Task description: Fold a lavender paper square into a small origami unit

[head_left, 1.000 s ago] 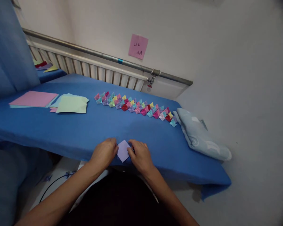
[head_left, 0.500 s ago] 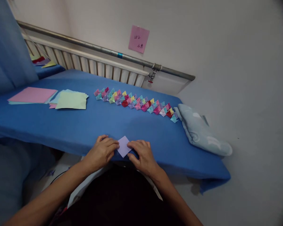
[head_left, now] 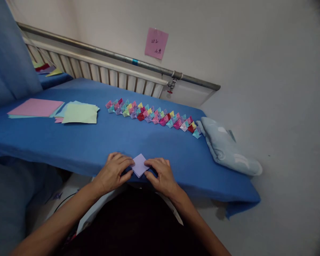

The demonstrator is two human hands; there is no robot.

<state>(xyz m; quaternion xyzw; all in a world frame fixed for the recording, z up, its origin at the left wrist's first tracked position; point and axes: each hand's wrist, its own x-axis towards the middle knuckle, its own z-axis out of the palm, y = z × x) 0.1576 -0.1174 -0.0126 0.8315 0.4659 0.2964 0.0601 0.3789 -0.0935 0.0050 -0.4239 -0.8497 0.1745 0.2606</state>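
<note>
A small folded purple paper square point(head_left: 139, 165) lies near the front edge of the blue-covered table point(head_left: 104, 140), one corner pointing at me. My left hand point(head_left: 114, 171) pinches its left corner between thumb and fingers. On the opposite side, my right hand point(head_left: 161, 176) grips the right corner the same way. Layers show at the paper's lower edges. Beyond my hands, rows of small folded paper pieces point(head_left: 155, 120) in pink, blue, yellow, purple and red stretch diagonally across the table.
Left on the table are a pink paper stack point(head_left: 36, 107) and pale green sheets point(head_left: 80, 113). A folded light-blue blanket point(head_left: 226, 147) lies at the right end. Behind stand a radiator point(head_left: 104, 73) and a metal pipe point(head_left: 96, 47). A blue curtain point(head_left: 12, 57) hangs at left.
My left thumb has moved in to the paper's lower left edge. The paper and my right hand have hardly moved.
</note>
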